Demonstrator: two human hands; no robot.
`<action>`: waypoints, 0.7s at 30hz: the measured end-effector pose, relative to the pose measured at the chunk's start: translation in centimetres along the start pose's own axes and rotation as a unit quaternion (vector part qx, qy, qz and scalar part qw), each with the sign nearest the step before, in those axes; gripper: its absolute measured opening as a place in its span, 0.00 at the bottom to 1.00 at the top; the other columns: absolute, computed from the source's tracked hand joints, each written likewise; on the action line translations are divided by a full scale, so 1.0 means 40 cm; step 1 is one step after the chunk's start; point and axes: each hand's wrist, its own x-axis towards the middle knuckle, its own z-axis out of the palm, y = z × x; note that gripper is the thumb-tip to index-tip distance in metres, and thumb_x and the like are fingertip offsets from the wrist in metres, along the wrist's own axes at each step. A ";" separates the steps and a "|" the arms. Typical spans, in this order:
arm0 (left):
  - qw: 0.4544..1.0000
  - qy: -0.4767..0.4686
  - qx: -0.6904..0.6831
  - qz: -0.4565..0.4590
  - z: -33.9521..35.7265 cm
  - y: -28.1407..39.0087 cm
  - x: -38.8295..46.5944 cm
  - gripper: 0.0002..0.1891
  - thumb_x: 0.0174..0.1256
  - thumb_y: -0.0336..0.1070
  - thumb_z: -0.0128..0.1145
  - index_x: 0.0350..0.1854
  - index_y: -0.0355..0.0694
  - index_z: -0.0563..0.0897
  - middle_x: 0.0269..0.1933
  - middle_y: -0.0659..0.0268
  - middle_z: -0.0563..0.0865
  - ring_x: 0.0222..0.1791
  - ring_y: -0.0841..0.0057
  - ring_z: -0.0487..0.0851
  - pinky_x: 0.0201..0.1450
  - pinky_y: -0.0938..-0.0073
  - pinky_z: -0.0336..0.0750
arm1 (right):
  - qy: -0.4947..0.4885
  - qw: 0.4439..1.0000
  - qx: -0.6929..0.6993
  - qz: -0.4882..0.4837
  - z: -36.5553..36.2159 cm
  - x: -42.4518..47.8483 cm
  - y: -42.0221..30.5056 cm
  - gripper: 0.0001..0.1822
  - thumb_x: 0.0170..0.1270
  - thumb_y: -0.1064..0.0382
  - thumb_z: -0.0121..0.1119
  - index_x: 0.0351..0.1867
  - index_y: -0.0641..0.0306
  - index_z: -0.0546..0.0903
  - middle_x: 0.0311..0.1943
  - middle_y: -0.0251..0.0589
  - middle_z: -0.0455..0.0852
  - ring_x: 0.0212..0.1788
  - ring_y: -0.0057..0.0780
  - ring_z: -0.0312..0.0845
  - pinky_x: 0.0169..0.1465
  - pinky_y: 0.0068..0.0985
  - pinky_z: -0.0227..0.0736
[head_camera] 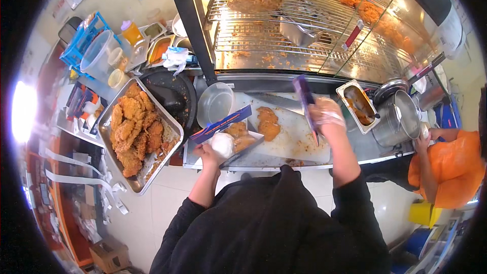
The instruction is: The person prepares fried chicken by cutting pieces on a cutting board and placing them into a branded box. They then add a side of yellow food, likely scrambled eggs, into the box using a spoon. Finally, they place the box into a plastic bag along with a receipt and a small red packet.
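Observation:
My bare left hand (209, 156) grips the near left corner of an open paperboard meal box (243, 151) with a blue printed flap. A round white wrapped bundle (222, 145) sits in it beside pieces of fried chicken (239, 132). My right hand (326, 113), in a clear plastic glove, holds a thin purple-blue item (303, 97) above the board, perhaps a folded carton; its angle hides what it is. A flat fried chicken piece (268, 123) lies between my hands on a white cutting board (300, 137). Behind it lies a broad knife blade (274, 101).
A metal tray (175, 137) of fried chicken stands left, by a black round pan (167, 87) and a clear tub (216, 104). Ahead rises a heated display cabinet (266, 75). A sauce pan (357, 106) and pot (395, 121) stand right, near a person in orange (449, 167).

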 end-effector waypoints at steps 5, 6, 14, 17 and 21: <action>0.981 -0.121 0.121 0.092 -0.009 -0.055 0.105 0.19 0.67 0.44 0.49 0.51 0.35 0.73 0.47 0.56 0.79 0.48 0.72 0.76 0.51 0.68 0.72 | 0.026 0.747 0.660 0.079 0.021 -0.122 0.042 0.19 0.66 0.59 0.60 0.55 0.63 0.75 0.46 0.38 0.83 0.47 0.32 0.81 0.54 0.33 0.77; 0.967 -0.052 0.227 0.103 -0.007 -0.080 0.111 0.19 0.67 0.44 0.50 0.49 0.32 0.78 0.44 0.58 0.82 0.44 0.74 0.78 0.47 0.68 0.73 | 0.052 0.703 0.692 0.157 0.026 -0.132 0.014 0.18 0.67 0.62 0.58 0.56 0.63 0.74 0.48 0.38 0.83 0.47 0.31 0.80 0.54 0.31 0.77; 0.659 -0.446 0.596 0.109 -0.108 0.471 -0.200 0.31 0.65 0.53 0.56 0.62 0.35 0.71 0.60 0.46 0.74 0.58 0.55 0.77 0.56 0.59 0.73 | 0.134 0.625 0.759 0.121 0.031 -0.138 -0.139 0.18 0.75 0.58 0.47 0.62 0.58 0.66 0.53 0.38 0.76 0.53 0.27 0.73 0.58 0.29 0.71; 0.775 -0.462 0.213 0.374 -0.027 0.453 -0.347 0.36 0.53 0.44 0.70 0.63 0.37 0.70 0.63 0.52 0.73 0.60 0.60 0.74 0.60 0.62 0.71 | 0.142 0.642 0.754 -0.008 0.080 -0.131 -0.191 0.19 0.75 0.63 0.46 0.64 0.58 0.63 0.56 0.39 0.75 0.56 0.29 0.73 0.60 0.30 0.70; 0.790 -0.367 0.101 0.481 0.060 0.420 -0.330 0.42 0.44 0.41 0.76 0.63 0.36 0.69 0.65 0.54 0.68 0.64 0.67 0.70 0.65 0.66 0.66 | 0.069 0.443 0.894 0.020 0.101 -0.118 -0.231 0.31 0.67 0.68 0.55 0.69 0.58 0.57 0.61 0.38 0.71 0.63 0.31 0.67 0.65 0.33 0.66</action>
